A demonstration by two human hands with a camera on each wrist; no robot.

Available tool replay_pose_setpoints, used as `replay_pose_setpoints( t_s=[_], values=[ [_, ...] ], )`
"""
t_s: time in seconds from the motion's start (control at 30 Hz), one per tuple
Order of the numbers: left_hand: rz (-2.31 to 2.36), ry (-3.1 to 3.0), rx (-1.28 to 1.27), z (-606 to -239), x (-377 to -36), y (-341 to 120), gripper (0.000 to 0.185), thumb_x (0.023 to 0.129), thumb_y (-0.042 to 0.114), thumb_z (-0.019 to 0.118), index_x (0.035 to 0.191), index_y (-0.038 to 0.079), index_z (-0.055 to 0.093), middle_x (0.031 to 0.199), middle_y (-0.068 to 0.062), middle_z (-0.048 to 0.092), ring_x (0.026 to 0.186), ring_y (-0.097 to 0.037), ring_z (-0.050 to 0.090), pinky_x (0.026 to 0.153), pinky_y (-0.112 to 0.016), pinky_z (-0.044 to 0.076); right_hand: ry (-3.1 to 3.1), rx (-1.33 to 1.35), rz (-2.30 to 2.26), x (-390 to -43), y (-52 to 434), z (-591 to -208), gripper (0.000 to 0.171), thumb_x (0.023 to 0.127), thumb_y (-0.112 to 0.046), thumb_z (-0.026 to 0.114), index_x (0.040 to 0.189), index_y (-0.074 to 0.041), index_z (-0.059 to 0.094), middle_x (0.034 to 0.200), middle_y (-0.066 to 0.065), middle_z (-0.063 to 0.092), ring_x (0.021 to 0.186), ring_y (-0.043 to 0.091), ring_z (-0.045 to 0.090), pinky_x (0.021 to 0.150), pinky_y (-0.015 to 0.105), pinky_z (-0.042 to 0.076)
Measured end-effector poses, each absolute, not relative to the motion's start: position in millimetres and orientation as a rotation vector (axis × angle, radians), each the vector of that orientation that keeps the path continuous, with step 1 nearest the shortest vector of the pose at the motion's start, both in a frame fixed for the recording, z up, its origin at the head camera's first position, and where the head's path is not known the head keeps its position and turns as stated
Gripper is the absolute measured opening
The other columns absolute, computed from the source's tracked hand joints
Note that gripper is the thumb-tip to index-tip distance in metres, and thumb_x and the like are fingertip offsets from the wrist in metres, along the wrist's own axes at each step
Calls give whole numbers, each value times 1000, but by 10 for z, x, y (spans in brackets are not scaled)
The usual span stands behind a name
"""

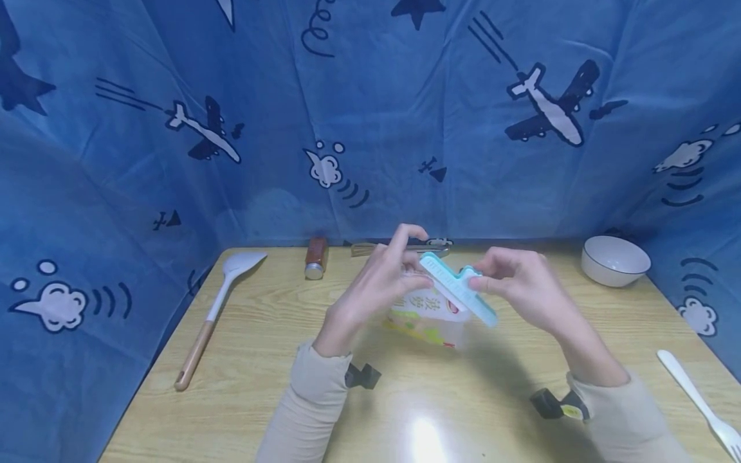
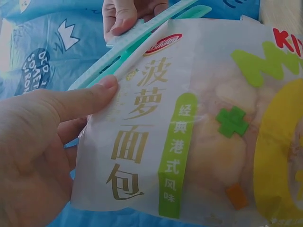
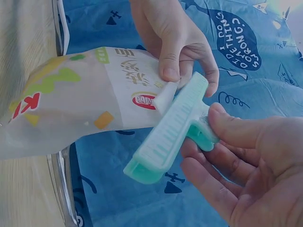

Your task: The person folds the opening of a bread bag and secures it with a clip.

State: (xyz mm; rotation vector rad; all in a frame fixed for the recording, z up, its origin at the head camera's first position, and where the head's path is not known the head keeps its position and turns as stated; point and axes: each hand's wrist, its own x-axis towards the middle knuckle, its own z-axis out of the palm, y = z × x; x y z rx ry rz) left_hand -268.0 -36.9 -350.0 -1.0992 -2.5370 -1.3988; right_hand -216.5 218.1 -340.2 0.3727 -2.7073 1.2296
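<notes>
Above the table (image 1: 243, 360) centre, the left hand (image 1: 376, 283) pinches the bread bag (image 1: 431, 318) top; the right hand (image 1: 521, 286) squeezes the teal clip (image 1: 457, 289) handles. Bag judged light, soft, crushable: hold at its top edge

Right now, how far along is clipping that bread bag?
Done: the left hand pinches the bread bag by its top, off the table. In hand: the right hand holds the teal sealing clip at the bag's top edge. Left: whether it grips the bag isn't visible.
</notes>
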Motion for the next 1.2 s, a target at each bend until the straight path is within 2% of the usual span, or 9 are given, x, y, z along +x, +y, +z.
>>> replay_pose_setpoints(
  t_s=[0.17, 0.3, 0.43, 0.67, 0.83, 1.03, 1.2],
  values=[
    [-1451, -2563, -1095, -3495, -2671, -373, 67, 88, 6, 84, 140, 18, 42, 99, -5, 82, 86, -11, 74, 80, -30, 58, -2689, 423, 1378, -2180, 2195, -3427, 14, 93, -14, 81, 105, -11, 75, 90, 6, 78, 85, 17, 74, 80, 27, 59],
    [-1449, -2559, -1103, -3503, -2675, -374, 67, 88, 6, 84, 139, 18, 43, 98, -5, 82, 88, -11, 75, 81, -31, 58, -2671, 435, 1603, -2174, 2207, -3431, 22, 95, -12, 78, 115, -6, 71, 94, 12, 73, 87, 16, 76, 79, 34, 65],
    [-1431, -2551, -1132, -3510, -2682, -373, 66, 88, 5, 84, 139, 17, 44, 97, -5, 82, 90, -12, 76, 83, -32, 59, -2668, 419, 1702, -2165, 2219, -3431, 27, 96, -12, 77, 120, -4, 68, 96, 12, 71, 90, 15, 77, 77, 38, 67],
    [-1421, -2567, -1157, -3492, -2679, -363, 66, 89, 6, 83, 140, 18, 43, 99, -4, 82, 89, -10, 75, 81, -31, 60, -2639, 418, 1734, -2169, 2217, -3451, 25, 95, -10, 76, 117, -1, 67, 88, 6, 72, 87, 13, 76, 79, 37, 66],
    [-1429, -2584, -1143, -3487, -2675, -360, 70, 88, 7, 84, 142, 18, 40, 98, -6, 82, 86, -11, 75, 79, -31, 59, -2640, 430, 1722, -2179, 2187, -3465, 22, 95, -9, 77, 112, 1, 68, 87, 7, 72, 85, 13, 75, 79, 37, 66],
    [-1551, -2675, -993, -3486, -2662, -365, 86, 86, 7, 86, 150, 23, 31, 95, -3, 80, 84, -14, 73, 84, -37, 56, -2665, 438, 1764, -2208, 2152, -3487, 21, 94, -8, 76, 109, 4, 67, 86, 8, 72, 85, 15, 75, 80, 39, 66],
    [-1671, -2706, -943, -3482, -2662, -371, 88, 84, 4, 87, 151, 25, 33, 101, -5, 80, 86, -15, 75, 90, -39, 55, -2703, 427, 1764, -2220, 2140, -3494, 23, 94, -9, 76, 112, 3, 67, 88, 9, 72, 88, 17, 75, 81, 42, 66]
  ],
)
